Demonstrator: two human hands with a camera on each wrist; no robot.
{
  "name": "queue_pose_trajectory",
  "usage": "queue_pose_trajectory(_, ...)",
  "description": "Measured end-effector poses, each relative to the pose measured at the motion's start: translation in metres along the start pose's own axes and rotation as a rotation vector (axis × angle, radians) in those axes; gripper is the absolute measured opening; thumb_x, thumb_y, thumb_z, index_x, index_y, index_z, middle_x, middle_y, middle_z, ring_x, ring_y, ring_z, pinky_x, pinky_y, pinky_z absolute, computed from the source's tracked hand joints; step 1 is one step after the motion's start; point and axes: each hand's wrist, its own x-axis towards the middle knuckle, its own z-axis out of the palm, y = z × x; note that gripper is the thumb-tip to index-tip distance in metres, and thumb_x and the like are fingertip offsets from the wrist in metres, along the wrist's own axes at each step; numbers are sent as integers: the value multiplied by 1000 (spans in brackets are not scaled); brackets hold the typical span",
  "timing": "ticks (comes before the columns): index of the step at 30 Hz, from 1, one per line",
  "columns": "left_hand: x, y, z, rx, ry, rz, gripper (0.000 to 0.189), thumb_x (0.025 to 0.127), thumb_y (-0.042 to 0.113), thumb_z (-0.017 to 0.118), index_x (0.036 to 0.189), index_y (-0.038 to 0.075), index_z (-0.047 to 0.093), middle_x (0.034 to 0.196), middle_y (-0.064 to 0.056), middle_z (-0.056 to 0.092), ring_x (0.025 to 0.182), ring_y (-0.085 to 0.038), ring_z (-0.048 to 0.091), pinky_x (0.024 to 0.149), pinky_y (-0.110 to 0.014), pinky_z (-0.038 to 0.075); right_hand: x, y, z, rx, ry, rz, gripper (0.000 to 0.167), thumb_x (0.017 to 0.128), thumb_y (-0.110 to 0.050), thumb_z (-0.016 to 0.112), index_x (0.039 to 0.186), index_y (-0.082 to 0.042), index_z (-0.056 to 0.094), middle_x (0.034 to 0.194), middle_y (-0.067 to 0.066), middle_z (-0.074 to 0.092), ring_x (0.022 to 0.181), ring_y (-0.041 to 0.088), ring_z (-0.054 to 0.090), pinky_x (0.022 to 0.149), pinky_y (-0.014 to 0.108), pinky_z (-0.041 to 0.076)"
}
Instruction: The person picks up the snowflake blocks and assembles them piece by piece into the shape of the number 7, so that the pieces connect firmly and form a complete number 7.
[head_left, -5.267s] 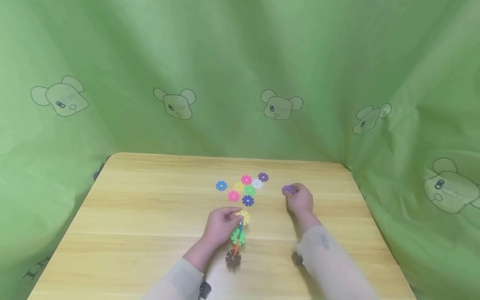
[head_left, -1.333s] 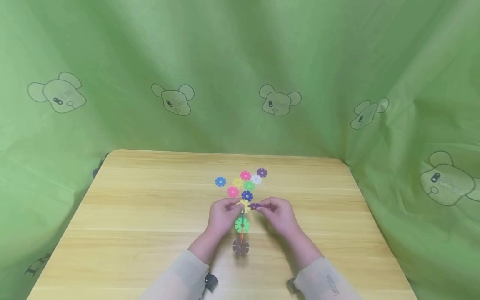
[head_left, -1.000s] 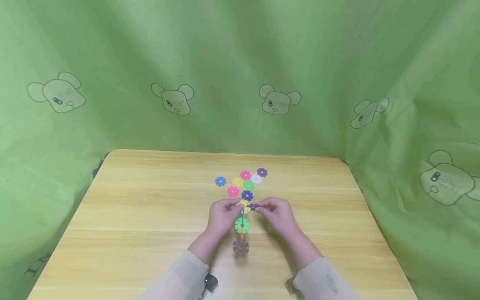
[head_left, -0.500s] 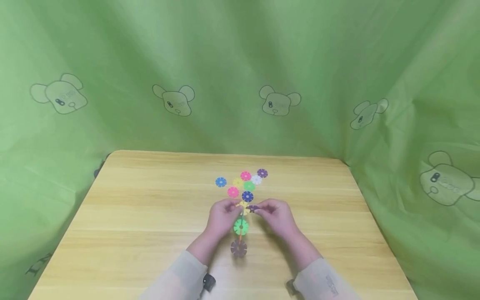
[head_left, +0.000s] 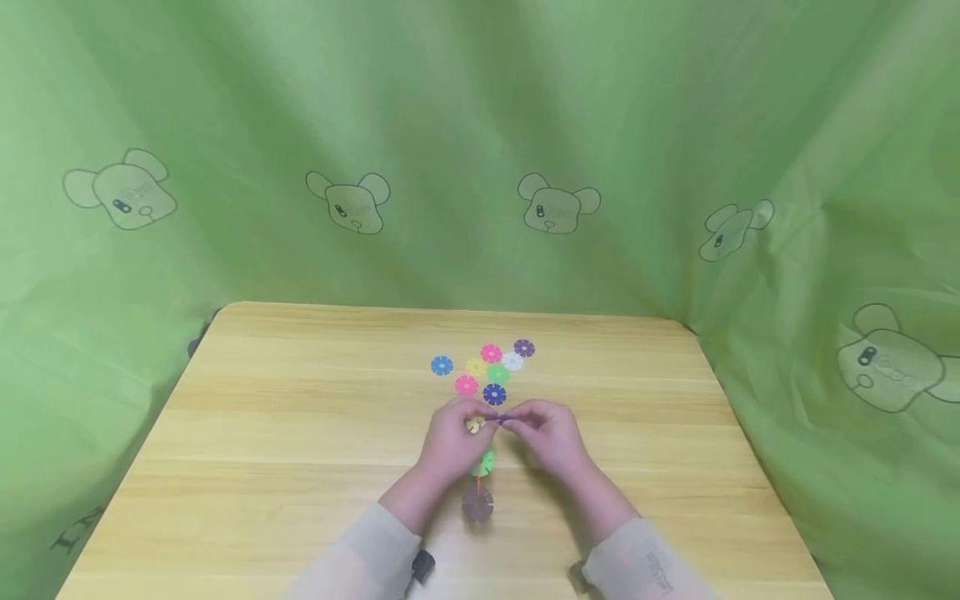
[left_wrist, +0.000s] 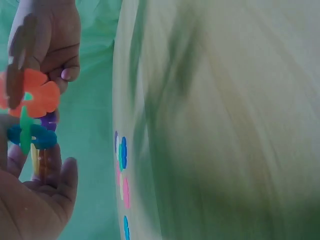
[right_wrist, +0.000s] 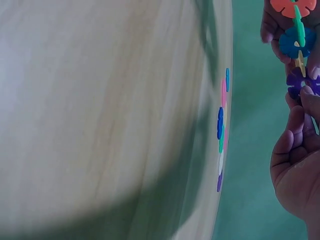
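In the head view, my left hand (head_left: 459, 440) pinches the far end of a chain of notched plastic interlocking discs, its fingertips where yellow and purple meet. The purple disc (right_wrist: 296, 80) is pinched edge-on by my right hand (head_left: 552, 435), thumb to thumb with the left. Slotted together behind it are a yellow disc (head_left: 475, 426), a blue disc (right_wrist: 295, 42), a green disc (head_left: 487, 463), an orange disc (left_wrist: 42, 95) and a brown disc (head_left: 477, 504) at the near end. Fingers hide whether purple sits fully in yellow's slot.
Several loose discs lie flat beyond the hands: a dark blue disc (head_left: 494, 394), pink disc (head_left: 466, 385), light blue disc (head_left: 442, 365) and purple disc (head_left: 524, 347) among them. The wooden table (head_left: 300, 400) is bounded by a green curtain (head_left: 450, 267).
My right hand has brought the purple disc from the right to the chain's yellow end. In the last half second, my left fingers moved right across the yellow disc, turning it partly out of sight.
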Motion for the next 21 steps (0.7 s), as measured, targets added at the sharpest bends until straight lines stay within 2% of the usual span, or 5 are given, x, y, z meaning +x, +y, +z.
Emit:
queue_pose_trajectory(6,-2,-2,-1,17,31,-55,9,96,14,77,105,13,80,111,-3,76,110,-25,69,103,-53,55,4,7,-6,-96,-35,-5,20,88,1,82,108,0,77,101,10,78,87,20,73,81,27,62)
queue_pose_trajectory(13,-3,-9,-4,7,53,-139,8,97,14,75,104,13,79,114,-5,75,101,-21,68,96,-48,58,19,15,-15,-254,21,11,29,96,-10,78,122,2,73,100,9,75,90,23,69,82,35,62)
queue_pose_trajectory(17,-4,-12,-4,5,61,-151,7,96,15,76,103,13,79,115,-6,75,109,-26,68,101,-50,56,28,18,-9,-341,56,58,37,96,-19,79,127,-1,72,103,9,75,92,24,70,85,40,63)
queue_pose_trajectory(21,-4,-13,-4,1,73,-149,7,96,14,76,102,13,79,116,-7,75,116,-31,67,106,-53,53,35,22,1,-358,60,131,48,96,-26,79,134,1,67,113,14,74,101,30,71,91,47,62)
